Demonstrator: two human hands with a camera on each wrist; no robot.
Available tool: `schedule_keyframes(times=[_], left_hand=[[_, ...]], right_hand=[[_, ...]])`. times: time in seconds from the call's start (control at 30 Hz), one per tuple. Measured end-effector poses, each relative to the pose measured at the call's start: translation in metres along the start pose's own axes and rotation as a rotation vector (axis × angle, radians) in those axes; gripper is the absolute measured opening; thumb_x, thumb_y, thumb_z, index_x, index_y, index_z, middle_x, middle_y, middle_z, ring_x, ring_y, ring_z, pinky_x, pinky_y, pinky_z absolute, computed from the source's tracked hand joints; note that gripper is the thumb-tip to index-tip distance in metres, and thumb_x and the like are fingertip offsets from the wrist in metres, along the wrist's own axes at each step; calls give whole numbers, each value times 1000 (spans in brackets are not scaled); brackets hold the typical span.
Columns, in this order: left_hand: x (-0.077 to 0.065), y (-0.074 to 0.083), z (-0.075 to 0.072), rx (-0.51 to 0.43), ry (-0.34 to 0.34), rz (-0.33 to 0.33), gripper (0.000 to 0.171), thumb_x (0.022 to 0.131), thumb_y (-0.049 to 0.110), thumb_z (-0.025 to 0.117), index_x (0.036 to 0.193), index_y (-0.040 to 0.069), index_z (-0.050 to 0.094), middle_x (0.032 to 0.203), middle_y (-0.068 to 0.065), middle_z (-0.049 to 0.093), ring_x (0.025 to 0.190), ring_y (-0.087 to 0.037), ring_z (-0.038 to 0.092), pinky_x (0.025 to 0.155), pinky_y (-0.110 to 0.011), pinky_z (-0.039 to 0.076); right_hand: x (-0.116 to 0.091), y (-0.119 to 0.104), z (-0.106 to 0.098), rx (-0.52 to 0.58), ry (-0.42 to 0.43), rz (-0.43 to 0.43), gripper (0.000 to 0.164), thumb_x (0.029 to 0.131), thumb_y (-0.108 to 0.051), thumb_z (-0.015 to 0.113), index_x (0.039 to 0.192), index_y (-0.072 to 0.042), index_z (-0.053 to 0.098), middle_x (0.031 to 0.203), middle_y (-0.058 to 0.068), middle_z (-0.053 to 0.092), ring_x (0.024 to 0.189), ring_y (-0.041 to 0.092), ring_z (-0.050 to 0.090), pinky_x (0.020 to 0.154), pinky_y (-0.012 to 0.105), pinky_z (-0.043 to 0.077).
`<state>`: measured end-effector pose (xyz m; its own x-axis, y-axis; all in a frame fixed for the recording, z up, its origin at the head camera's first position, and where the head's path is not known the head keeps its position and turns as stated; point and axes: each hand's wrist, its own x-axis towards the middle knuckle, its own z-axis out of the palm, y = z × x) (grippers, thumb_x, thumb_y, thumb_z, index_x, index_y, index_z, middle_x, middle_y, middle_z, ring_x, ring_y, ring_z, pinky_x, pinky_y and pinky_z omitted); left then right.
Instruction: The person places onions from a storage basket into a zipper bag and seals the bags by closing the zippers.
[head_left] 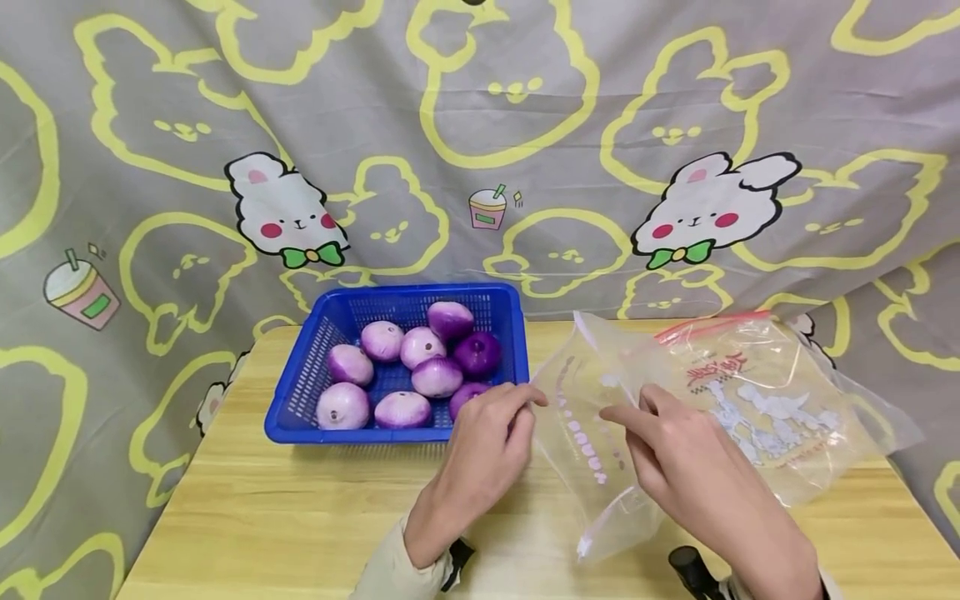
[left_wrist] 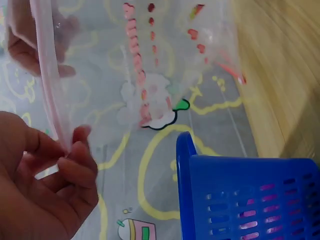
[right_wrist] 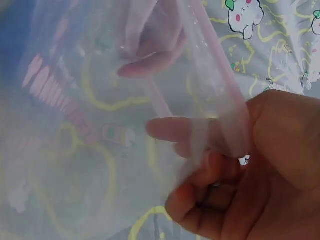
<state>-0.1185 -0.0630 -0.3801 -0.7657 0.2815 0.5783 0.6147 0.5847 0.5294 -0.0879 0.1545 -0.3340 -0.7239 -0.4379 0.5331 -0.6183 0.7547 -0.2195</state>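
Note:
A clear plastic zip bag (head_left: 573, 387) with a pinkish zip edge and printed pink marks is held upright over the table, its mouth spread. My left hand (head_left: 486, 446) pinches one side of that mouth between thumb and fingers; the left wrist view shows the grip on the pink strip (left_wrist: 49, 85). On the opposite side, my right hand (right_wrist: 260, 165) pinches the other edge, some of its fingers showing through the film. Beside the left hand stands a blue plastic basket (head_left: 300, 435) with several purple onions (head_left: 401, 410) in it.
A second clear zip bag (head_left: 795, 375), with a red zip strip and printed figures, lies flat at the right, partly behind my right hand. Everything rests on a light wooden table (head_left: 225, 517). A grey patterned cloth (head_left: 465, 108) hangs behind it.

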Motion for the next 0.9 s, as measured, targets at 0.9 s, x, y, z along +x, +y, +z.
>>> schedule_keyframes(times=[0.9], left_hand=[[-3, 6, -15, 129, -83, -106, 12, 80, 2, 64, 91, 7, 61, 55, 8, 44, 52, -14, 48, 50, -30, 44]], right_hand=[[-10, 15, -24, -249, -25, 199, 31, 87, -3, 43, 100, -11, 70, 113, 20, 54, 58, 32, 55, 40, 43, 38]])
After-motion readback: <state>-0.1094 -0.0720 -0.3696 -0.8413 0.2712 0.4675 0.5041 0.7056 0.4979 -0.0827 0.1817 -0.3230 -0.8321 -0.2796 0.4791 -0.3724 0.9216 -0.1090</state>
